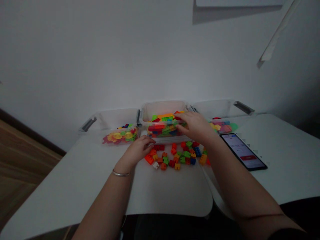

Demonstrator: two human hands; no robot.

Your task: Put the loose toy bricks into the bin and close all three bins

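Note:
My right hand (195, 126) reaches over the front right of the middle clear bin (163, 105). Its fingers are apart, the upper ones above the bricks inside and the thumb lower by the bin's front wall. No brick shows between them. Toy building bricks (166, 117) in red, orange, green and blue fill this bin. My left hand (138, 150) rests low in front of the bin, its fingers stretched toward the left end of a loose brick pile (175, 156). Whether its fingertips touch a brick is hard to make out.
Left of the middle bin stands a clear bin (117, 116) with yellow, red and green pieces. Another clear bin (212, 106) with colourful pieces is on the right. A phone (243, 151) lies beside my right forearm on the white table (172, 196). A wall rises behind.

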